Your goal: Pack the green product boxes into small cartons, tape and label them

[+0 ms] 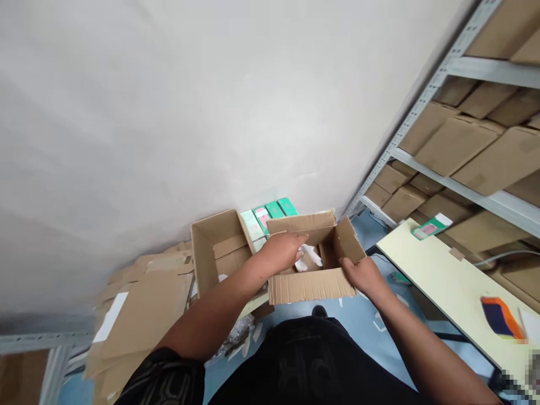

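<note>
In front of my body is a cardboard box (312, 284) with its flaps folded outward. My left hand (283, 251) reaches over its left side, fingers curled at a white crumpled piece (311, 256), perhaps paper or thin plastic, inside the box. My fingers appear closed on that piece, though its exact material is unclear. With thumb inside and fingers outside, my right hand (361, 274) grips the box's right front corner. To the left stands a second open cardboard box (202, 247), partly hidden by my left forearm.
Several small green and white boxes (274, 210) sit behind the open boxes against the wall. Flattened cardboard (143, 304) is stacked at left. On the right, a pale table (426, 256) carries a green packet (432, 226); metal shelving (447, 174) behind it holds cartons. Clear plastic wrap (240, 332) lies below.
</note>
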`<state>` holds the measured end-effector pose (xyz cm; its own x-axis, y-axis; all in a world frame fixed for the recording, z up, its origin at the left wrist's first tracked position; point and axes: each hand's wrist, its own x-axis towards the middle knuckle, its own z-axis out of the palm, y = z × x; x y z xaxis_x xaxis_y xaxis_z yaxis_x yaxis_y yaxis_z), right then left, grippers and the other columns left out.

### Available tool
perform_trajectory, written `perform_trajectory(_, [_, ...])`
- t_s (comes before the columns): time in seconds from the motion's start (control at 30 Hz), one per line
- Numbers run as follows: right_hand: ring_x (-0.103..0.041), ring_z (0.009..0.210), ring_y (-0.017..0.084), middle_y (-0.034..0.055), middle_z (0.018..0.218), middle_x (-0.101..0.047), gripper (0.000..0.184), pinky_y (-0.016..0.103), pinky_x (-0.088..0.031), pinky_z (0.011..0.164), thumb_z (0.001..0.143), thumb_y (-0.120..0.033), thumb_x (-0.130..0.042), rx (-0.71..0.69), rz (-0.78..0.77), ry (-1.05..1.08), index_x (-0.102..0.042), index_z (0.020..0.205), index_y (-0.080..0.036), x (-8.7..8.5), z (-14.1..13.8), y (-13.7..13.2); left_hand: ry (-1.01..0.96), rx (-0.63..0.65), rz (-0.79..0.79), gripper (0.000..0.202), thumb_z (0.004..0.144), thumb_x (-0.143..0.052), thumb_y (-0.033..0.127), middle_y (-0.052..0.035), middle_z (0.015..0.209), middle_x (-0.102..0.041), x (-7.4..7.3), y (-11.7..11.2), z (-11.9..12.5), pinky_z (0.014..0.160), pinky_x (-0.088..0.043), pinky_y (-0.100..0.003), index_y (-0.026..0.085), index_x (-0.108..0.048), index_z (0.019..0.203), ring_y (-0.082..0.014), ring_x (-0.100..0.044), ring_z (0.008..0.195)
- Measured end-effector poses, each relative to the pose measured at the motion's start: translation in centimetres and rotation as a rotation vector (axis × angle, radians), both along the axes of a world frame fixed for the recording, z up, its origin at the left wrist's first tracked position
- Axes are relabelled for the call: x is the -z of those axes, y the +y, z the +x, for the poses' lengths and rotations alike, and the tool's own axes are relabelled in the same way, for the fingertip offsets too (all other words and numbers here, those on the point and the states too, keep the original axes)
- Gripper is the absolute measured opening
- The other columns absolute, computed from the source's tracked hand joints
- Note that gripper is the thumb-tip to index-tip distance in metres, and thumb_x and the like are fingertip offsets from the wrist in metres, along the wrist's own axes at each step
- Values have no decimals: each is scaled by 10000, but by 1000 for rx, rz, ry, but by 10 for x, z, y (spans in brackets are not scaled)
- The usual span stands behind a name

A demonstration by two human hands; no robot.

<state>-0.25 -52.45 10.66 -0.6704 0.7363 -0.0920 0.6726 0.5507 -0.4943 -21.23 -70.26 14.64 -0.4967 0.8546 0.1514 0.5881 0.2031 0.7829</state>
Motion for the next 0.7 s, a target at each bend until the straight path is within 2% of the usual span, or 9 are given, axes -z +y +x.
perform_trajectory(0.1, [-704, 900, 281, 137, 896, -768, 353, 297, -465, 702, 896, -393, -512, 89, -50, -24, -765, 963, -156, 6, 32, 23, 146, 238, -109, 411, 831, -718, 354, -80, 1234, -742, -2, 26, 8, 1004, -496, -426, 285, -729, 1236, -326, -673, 1145])
perform_trajectory(0.13, [-705, 906, 280, 136, 911, -770, 354, 298, -470, 711, 897, -387, -508, 110, -79, -17, -764, 980, -156, 10, 44, 34, 172, 268, -93, 406, 864, -688, 363, -70, 1274, -728, -4, 35, 14, 1028, -490, -419, 288, -717, 1262, -311, -662, 1176])
perform_trajectory(0.23, [-705, 936, 281, 125, 949, -775, 353, 302, -485, 729, 896, -375, -501, 190, -139, 27, -757, 1027, -170, 24, 88, 74, 174, 217, 77, 324, 931, -616, 377, -55, 1266, -727, -8, 69, 37, 1079, -476, -405, 280, -720, 1223, -265, -645, 1203])
perform_trajectory(0.33, [-711, 939, 296, 129, 930, -776, 362, 312, -498, 721, 892, -393, -508, 315, -162, 54, -761, 1033, -175, 43, 140, 124, 135, 67, 256, 236, 953, -581, 365, -66, 1154, -741, 4, 111, 70, 1051, -501, -397, 254, -728, 1101, -247, -661, 1140])
perform_trajectory(0.4, [-718, 946, 296, 129, 920, -778, 371, 311, -511, 728, 885, -406, -516, 391, -175, 84, -764, 1037, -175, 57, 179, 161, 87, 28, 246, 221, 959, -567, 368, -66, 1106, -738, 25, 145, 95, 1007, -523, -381, 245, -720, 1060, -237, -674, 1091])
perform_trajectory(0.5, [-728, 985, 296, 141, 947, -783, 395, 307, -528, 742, 870, -421, -527, 522, -205, 122, -764, 1045, -157, 77, 238, 220, 29, 76, 77, 244, 959, -553, 392, -60, 1085, -738, 71, 202, 131, 968, -538, -368, 247, -717, 1065, -235, -684, 1056])
perform_trajectory(0.6, [-730, 1030, 323, 188, 996, -779, 453, 324, -541, 750, 858, -448, -530, 670, -266, 114, -762, 1052, -111, 96, 294, 278, 19, 191, -103, 235, 938, -564, 386, -60, 1084, -748, 116, 256, 166, 965, -538, -385, 256, -725, 1049, -247, -688, 1058])
perform_trajectory(0.7, [-728, 1058, 344, 228, 1042, -770, 505, 343, -553, 767, 850, -469, -544, 807, -319, 115, -757, 1081, -73, 117, 338, 330, -7, 343, -241, 216, 902, -597, 352, -65, 1086, -759, 145, 299, 196, 973, -535, -407, 265, -742, 1035, -264, -699, 1056])
